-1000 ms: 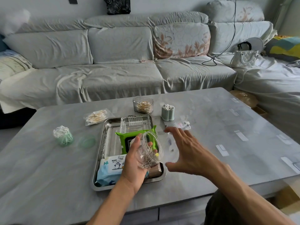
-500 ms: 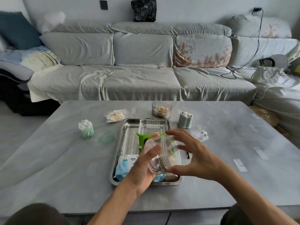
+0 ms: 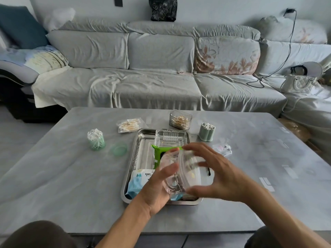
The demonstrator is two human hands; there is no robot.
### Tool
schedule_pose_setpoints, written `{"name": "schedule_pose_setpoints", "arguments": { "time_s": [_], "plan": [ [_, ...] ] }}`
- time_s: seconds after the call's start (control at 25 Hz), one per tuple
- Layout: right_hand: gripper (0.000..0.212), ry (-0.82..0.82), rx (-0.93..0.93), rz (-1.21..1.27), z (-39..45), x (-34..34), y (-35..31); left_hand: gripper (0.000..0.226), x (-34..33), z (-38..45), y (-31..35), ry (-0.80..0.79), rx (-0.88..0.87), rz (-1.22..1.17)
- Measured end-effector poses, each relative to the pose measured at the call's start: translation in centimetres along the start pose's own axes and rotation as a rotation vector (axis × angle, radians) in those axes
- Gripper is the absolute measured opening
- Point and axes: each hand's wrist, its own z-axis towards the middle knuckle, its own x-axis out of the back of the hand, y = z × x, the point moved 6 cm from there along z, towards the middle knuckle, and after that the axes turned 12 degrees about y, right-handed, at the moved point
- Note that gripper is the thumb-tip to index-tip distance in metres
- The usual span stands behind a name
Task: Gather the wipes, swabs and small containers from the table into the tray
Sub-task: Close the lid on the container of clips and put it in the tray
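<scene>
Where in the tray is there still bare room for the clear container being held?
Bare metal shows along the tray's left strip, bordered by the green wipes pack, the clear box and the blue wipes pack. The right and near parts are crowded.

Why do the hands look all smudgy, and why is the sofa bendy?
Head view: the right hand and the clear round container it holds with the left hand are motion-blurred, while the tray and table stay sharp; the wide-angle lens bows the sofa at the edges; soft daylight, faint shadows.
</scene>
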Motion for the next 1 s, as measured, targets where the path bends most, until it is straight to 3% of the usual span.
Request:
{"name": "schedule_pose_setpoints", "arguments": {
  "time_s": [0.12,0.28,0.44,0.6,0.8,1.0],
  "plan": [
    [0.076,0.153,-0.232,0.132,-0.2,-0.2,1.2,0.078,-0.4,0.1,0.4,0.039,-0.129,0.102],
    [0.090,0.044,-0.230,0.162,-0.6,-1.2,1.3,0.073,0.3,0.6,0.9,0.078,-0.105,0.193],
    [0.094,0.034,-0.257,0.213,-0.4,-0.9,1.8,0.075,0.4,0.3,1.8,0.090,-0.273,0.394],
    [0.096,0.079,-0.273,0.232,-0.4,-1.1,1.3,0.071,0.9,-0.4,1.7,0.137,-0.399,0.337],
    [0.086,0.106,-0.383,0.312,-0.2,-1.5,2.2,0.081,1.2,-0.2,0.8,0.150,-0.345,0.270],
    [0.081,0.085,-0.481,0.421,0.3,-2.7,3.0,0.060,0.9,0.9,1.4,0.176,-0.315,0.211]
  ]
}}
